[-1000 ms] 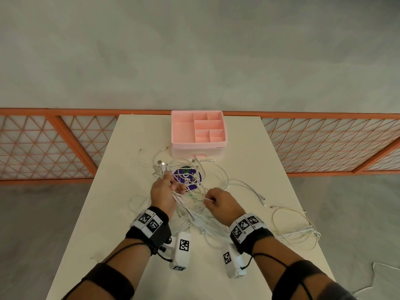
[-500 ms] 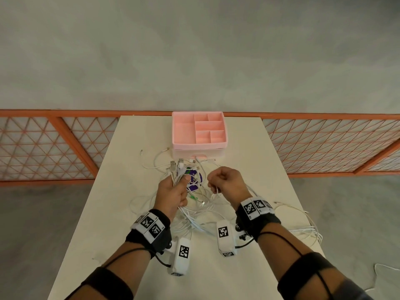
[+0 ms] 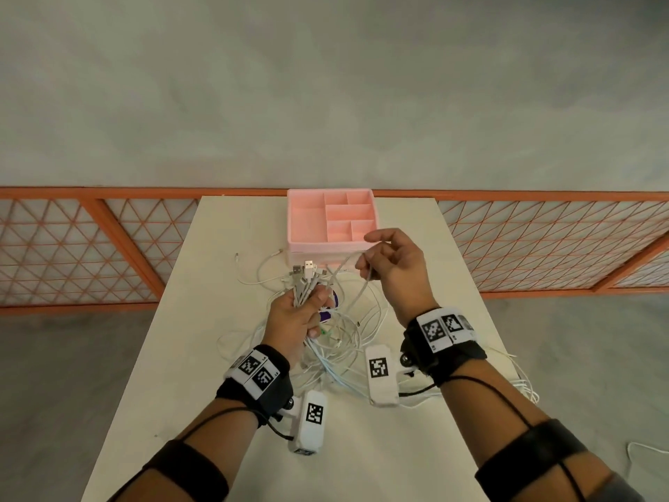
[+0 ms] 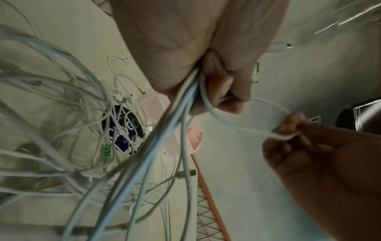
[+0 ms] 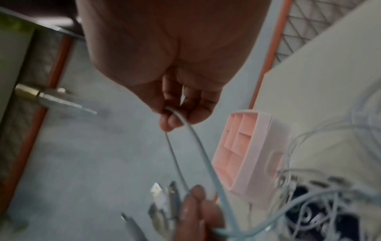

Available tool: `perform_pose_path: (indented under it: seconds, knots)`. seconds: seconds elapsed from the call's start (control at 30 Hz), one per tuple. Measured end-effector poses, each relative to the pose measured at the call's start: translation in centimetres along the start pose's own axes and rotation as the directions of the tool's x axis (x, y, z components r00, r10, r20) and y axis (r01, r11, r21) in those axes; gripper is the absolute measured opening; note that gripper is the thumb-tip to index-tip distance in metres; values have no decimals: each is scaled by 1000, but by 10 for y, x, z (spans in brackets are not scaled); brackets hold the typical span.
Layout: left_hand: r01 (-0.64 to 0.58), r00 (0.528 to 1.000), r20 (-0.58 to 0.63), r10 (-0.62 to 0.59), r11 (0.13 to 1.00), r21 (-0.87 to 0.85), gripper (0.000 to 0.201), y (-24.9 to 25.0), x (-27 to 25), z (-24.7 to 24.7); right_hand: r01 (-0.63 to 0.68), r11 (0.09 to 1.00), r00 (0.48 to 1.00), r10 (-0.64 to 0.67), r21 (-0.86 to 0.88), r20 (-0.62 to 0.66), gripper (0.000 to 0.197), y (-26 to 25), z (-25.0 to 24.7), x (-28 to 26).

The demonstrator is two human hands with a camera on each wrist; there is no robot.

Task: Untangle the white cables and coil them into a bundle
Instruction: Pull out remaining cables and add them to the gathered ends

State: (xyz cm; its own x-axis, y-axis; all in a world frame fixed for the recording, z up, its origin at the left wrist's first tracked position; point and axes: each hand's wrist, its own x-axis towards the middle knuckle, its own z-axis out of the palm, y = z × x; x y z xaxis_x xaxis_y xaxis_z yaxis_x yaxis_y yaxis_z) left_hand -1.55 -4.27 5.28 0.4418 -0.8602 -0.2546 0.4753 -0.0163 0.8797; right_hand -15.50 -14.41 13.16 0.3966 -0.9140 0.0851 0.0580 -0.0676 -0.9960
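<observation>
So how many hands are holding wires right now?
2. The left hand grips a bunch of white cables, low over the table. The right hand pinches one cable, raised near the pink box.

Bare workspace; concrete floor [image 3: 325,85], orange mesh railing [image 3: 543,240]

Head cam: high, looks forward and down the worktop [image 3: 224,356]; both hands mid-frame, far wall above. Left wrist cam: close behind the left hand [image 4: 185,57], looks past it down onto the cables [image 4: 86,101]. Right wrist cam: close, blurred, looks along the right hand [image 5: 164,57]. All three share the pink organiser [image 3: 331,221].
</observation>
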Motion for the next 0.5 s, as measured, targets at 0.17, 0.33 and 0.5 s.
perform_pose_path:
  seconds: [0.17, 0.33, 0.5]
  knots:
    - [13, 998, -56, -4, 988, 154, 12, -4, 3, -3, 123, 566, 983, 41, -815, 177, 46, 17, -6, -8]
    - [29, 998, -53, -20, 982, 184, 20, -8, 2, 1, 320, 427, 893, 163, -846, 420, 28, 17, 9, -15]
    - [5, 1000, -2, -5, 994, 112, 23, -6, -2, -5, 236, 774, 953, -67, -587, 295, 17, -11, 11, -7]
